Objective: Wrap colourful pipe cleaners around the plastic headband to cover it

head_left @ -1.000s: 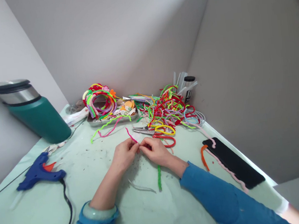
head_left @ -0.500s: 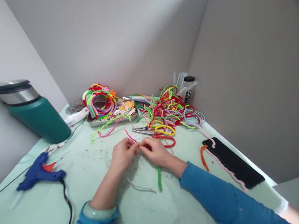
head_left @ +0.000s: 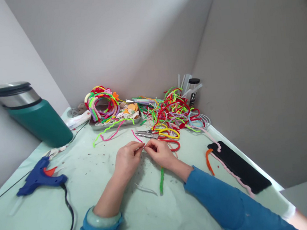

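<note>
My left hand (head_left: 127,157) is closed in a pinch, with a thin pink pipe cleaner (head_left: 136,135) sticking up from its fingertips. Right beside it, my right hand (head_left: 160,153) pinches too, its fingertips almost meeting the left ones. From beneath the right hand a green pipe cleaner (head_left: 161,182) hangs down; its upper end is hidden. A thin whitish-grey strand (head_left: 146,189) shows below the hands. Just behind the right hand lie yellow-handled scissors (head_left: 169,131) and a red-handled pair (head_left: 175,145). What exactly sits between the fingertips is too small to make out.
A blue glue gun (head_left: 40,176) with a black cord lies left, near a green bottle (head_left: 43,122). At the back stand a metal tray (head_left: 113,125) with pipe-cleaner rings and a tangled pile of pipe cleaners (head_left: 172,109). A black phone-like slab (head_left: 239,168) lies right.
Both pinching hands have shifted slightly, and the fingertips are a bit farther right. The pink end moved right with them. The green piece swung left at its lower end, and the greyish strand changed position.
</note>
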Demonstrator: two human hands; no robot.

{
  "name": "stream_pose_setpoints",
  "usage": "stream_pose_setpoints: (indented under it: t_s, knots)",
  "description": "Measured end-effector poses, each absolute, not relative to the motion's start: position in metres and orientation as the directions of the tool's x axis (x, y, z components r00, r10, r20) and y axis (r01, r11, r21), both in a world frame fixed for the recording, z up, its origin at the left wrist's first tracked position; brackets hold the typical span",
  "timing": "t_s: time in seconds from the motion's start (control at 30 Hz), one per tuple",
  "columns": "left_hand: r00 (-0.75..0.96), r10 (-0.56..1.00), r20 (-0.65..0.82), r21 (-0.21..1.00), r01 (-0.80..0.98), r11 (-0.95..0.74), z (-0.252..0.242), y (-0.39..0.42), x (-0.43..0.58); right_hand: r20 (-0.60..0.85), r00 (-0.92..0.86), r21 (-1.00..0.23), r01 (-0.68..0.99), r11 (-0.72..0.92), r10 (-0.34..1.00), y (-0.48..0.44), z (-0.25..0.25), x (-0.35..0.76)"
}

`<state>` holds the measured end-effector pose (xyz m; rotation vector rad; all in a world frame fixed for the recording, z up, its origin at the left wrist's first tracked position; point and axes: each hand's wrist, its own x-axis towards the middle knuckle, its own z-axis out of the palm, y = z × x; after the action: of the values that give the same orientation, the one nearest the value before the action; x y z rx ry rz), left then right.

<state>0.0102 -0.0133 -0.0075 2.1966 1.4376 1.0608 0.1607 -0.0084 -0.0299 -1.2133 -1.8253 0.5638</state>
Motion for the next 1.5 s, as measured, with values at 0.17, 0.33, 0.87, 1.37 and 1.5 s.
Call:
stream_pose_setpoints:
  t_s: [0.17,0.33,0.87,1.37,1.5]
  knots:
    - [0.239,0.887,0.395,0.573,0.69,-0.441,-0.01,-0.013,0.01,0.419,-0.171,-0.734,0.514,0.443,0.892,-0.009,-0.028,0.161]
    - [0.29,0.878,0.38,0.551,0.692,-0.467,-0.013,-0.013,0.01,0.432,-0.184,-0.724,0.513,0.461,0.883,-0.01,-0.029,0.161]
    - [0.285,0.871,0.399,0.537,0.697,-0.475,-0.01,-0.013,0.011,0.447,-0.173,-0.736,0.486,0.471,0.878,-0.012,-0.024,0.162]
    - [0.183,0.931,0.315,0.613,0.709,-0.347,-0.003,-0.016,0.013,0.468,-0.156,-0.743,0.463,0.483,0.87,-0.014,-0.02,0.163]
    - [0.157,0.952,0.261,0.668,0.683,-0.296,-0.002,-0.015,0.012,0.459,-0.159,-0.747,0.464,0.476,0.874,-0.015,-0.019,0.163]
